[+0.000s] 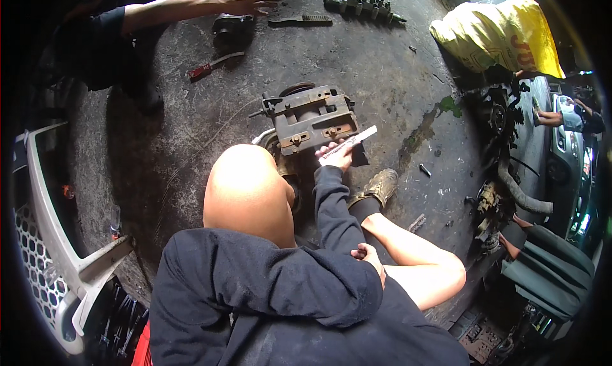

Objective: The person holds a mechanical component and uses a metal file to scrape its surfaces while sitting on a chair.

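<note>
My right hand (335, 155) is closed around a slim, pale, flat tool (364, 135) with dark markings along one part. The fingers cover much of it, so its exact kind is unclear. Just beyond, close against that hand, a grimy metal assembly (312, 120) sits on the floor, with slotted plates, bolts and a round rusty part behind. My left arm crosses my body. At its end my left hand (371, 259) rests beside my right elbow and thigh, fingers curled, with nothing visible in them.
Ahead on the floor lie a wire brush (299, 21), a red-handled tool (201, 71) and a long metal part (363, 7). A co-worker's arm (185, 12) reaches in at upper left. A bolt (425, 169) lies right. A pale grille panel (54, 200) stands left; engine parts (500, 117) crowd the right.
</note>
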{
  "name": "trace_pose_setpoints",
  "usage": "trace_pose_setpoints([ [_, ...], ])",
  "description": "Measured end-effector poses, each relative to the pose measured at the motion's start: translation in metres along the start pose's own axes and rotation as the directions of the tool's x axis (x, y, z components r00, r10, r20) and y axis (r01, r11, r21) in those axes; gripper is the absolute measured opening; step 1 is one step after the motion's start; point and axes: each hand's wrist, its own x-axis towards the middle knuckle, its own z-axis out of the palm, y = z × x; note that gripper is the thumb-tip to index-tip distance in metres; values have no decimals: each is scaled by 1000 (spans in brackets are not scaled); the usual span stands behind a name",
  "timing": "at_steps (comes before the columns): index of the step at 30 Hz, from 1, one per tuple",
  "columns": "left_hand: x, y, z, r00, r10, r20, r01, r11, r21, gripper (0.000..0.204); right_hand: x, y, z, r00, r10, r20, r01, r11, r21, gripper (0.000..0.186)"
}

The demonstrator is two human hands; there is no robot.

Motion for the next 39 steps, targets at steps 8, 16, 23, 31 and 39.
trace_pose_setpoints([
  [8, -14, -4, 8, 999, -42, -4, 42, 999, -8, 31, -68, -32, 7, 927, 81, 366, 264, 553, -790, 41],
  [16, -18, 1, 11, 1000, -25, -16, 24, 1000, -14, 31, -98, -68, -23, 861, 27, 508, 480, -372, -794, 68],
  [23, -20, 2, 12, 1000, -23, -4, 23, 1000, 1, 32, -102, -36, -28, 828, -52, 559, 505, -367, -782, 72],
  [31, -16, 5, 6, 1000, 3, 6, -4, 999, 32, 33, -99, -37, -12, 778, -194, 597, 558, -222, -800, 63],
  [39, -14, 6, 7, 999, 21, 29, -23, 998, 51, 34, -103, -14, 29, 992, 53, 116, 58, 623, -780, 70],
])
